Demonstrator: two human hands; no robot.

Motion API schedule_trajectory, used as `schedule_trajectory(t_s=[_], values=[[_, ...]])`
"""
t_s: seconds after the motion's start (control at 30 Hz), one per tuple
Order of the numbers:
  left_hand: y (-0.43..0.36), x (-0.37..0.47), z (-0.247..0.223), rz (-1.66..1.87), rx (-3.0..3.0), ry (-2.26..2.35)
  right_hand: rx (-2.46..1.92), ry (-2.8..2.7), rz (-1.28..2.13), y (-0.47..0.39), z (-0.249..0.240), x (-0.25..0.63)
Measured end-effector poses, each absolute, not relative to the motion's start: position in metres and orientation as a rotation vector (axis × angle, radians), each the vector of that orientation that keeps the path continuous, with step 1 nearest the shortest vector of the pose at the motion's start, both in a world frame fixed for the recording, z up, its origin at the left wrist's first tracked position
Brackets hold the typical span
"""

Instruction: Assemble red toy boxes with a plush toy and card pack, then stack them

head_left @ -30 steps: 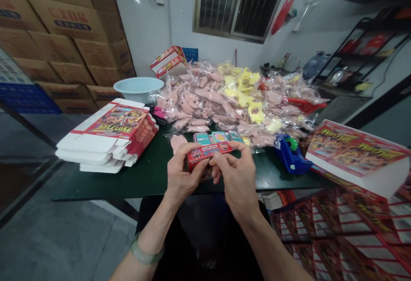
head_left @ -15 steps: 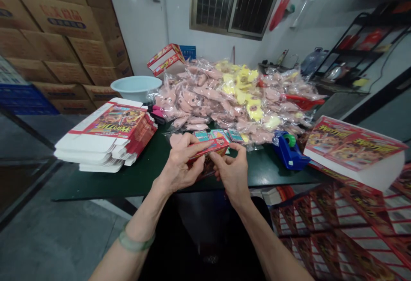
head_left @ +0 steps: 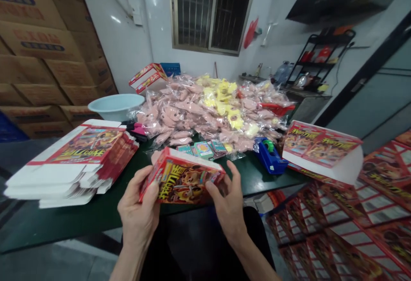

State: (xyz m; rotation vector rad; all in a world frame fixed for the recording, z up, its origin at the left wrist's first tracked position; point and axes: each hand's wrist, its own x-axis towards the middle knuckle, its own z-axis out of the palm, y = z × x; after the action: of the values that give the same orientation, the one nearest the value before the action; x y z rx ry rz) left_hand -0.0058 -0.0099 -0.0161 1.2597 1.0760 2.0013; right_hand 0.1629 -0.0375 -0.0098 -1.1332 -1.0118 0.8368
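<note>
A red printed cardboard box [head_left: 184, 182] with yellow lettering is held above the front edge of the dark green table [head_left: 73, 225], its printed face tilted up toward me. My left hand [head_left: 139, 197] is closed around the box's left end, thumb on the front face. At the right end my right hand [head_left: 226, 197] grips it too, thumb on the front and index finger raised off it. Just behind the box lie several small teal cards [head_left: 204, 149]. Farther back spreads a heap of bagged pink pieces [head_left: 173, 114], with bagged yellow ones [head_left: 236, 120] among them.
At the left stands a stack of flattened boxes [head_left: 86, 144], with a light blue basin [head_left: 117, 105] behind. A blue tape dispenser [head_left: 271, 159] and an open display carton [head_left: 321, 144] sit at the right. Rows of red boxes [head_left: 340, 229] fill the lower right.
The box has turned so its large printed face now shows, where its narrow red side faced up before. My left hand has shifted to the box's left end. The camera view has moved.
</note>
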Motion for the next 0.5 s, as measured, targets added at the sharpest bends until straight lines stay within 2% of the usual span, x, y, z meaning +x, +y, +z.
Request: schedule_trajectory(t_s=[0.07,0.17,0.27,0.37,0.43,0.5], values=[[-0.011,-0.006,-0.029,1.905,1.167,1.054,-1.099,-1.001,0.789,-0.031,0.009,0.173],[-0.008,-0.008,-0.034,1.82,1.382,1.243,-1.076,-1.338,0.579,-0.014,0.036,0.191],[-0.004,-0.005,-0.017,1.851,1.768,1.5,-0.972,-1.864,0.281,0.004,0.061,0.197],[-0.001,0.003,0.006,1.637,2.002,1.45,-0.823,-2.257,0.124,0.011,0.085,0.191],[-0.001,0.005,0.015,1.446,2.027,1.279,-0.769,-2.383,0.129,0.008,0.101,0.187],[-0.004,0.003,0.017,1.369,2.036,1.118,-0.729,-2.414,0.344,0.003,0.113,0.188]])
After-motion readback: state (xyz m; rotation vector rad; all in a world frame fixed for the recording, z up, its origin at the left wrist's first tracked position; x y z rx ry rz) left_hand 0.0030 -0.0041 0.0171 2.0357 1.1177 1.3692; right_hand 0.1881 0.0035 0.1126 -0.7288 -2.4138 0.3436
